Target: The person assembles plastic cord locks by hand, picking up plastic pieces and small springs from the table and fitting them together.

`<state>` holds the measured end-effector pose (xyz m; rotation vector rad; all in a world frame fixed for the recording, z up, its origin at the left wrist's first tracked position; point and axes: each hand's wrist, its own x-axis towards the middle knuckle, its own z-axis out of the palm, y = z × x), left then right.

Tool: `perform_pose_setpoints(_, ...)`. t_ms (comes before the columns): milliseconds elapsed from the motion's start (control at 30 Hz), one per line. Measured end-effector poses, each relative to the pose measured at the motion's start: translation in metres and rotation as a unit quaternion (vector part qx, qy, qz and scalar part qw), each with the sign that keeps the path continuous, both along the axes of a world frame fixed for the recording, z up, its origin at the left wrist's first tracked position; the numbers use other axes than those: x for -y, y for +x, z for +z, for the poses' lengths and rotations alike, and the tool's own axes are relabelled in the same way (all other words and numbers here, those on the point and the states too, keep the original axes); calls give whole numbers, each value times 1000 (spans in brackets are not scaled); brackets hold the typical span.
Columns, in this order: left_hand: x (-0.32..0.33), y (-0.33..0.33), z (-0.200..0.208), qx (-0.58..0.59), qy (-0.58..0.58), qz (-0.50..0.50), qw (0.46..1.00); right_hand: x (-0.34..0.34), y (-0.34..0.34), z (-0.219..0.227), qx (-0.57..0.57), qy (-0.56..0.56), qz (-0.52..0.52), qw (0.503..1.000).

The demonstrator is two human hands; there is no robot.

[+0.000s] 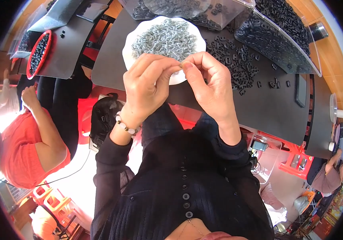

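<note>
Both hands meet fingertip to fingertip above the near rim of a white scalloped bowl [129, 42]. Many small silvery springs or pins [165, 38] fill the bowl. My left hand [147, 82], with a beaded bracelet at the wrist, is closed in a pinch. Thumb and forefinger of my right hand [213, 84] press together at the same spot. Between them shows a tiny brownish piece [181, 65], too small to name. Right of the bowl, small black plastic parts with holes [235, 60] lie scattered on the dark table [255, 108].
Clear bins [279, 50] of black parts stand at the far side and far right. A dark phone [301, 90] lies at the table's right. On the left, a person in red [31, 148] sits by another table with a red tray [39, 54]. Another person [329, 176] is at the right.
</note>
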<state>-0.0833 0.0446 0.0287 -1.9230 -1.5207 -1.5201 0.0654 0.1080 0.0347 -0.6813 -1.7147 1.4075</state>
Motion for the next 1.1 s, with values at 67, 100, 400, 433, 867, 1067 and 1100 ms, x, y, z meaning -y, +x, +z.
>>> perform_pose_setpoints(67,5,8,2,169,-127,-3,977,-1,-1,-1,4,32,-18,999)
perform_pose_setpoints(100,5,9,2,169,-126,-2,978,-1,-2,0,29,108,-35,993)
perform_pose_setpoints(400,6,10,4,436,-270,-96,853,-9,-8,1,44,239,-60,968)
perform_pose_setpoints(433,6,8,3,441,-277,-100,848,-10,-9,1,24,188,-64,980)
perform_pose_setpoints(867,5,13,2,365,-222,-22,904,-7,1,10,83,171,-82,978)
perform_pose_setpoints(1067,7,32,3,371,-246,-58,894,1,18,3,85,336,-105,932)
perform_pose_setpoints(1100,9,36,5,411,-273,-73,867,3,22,4,86,338,-111,931)
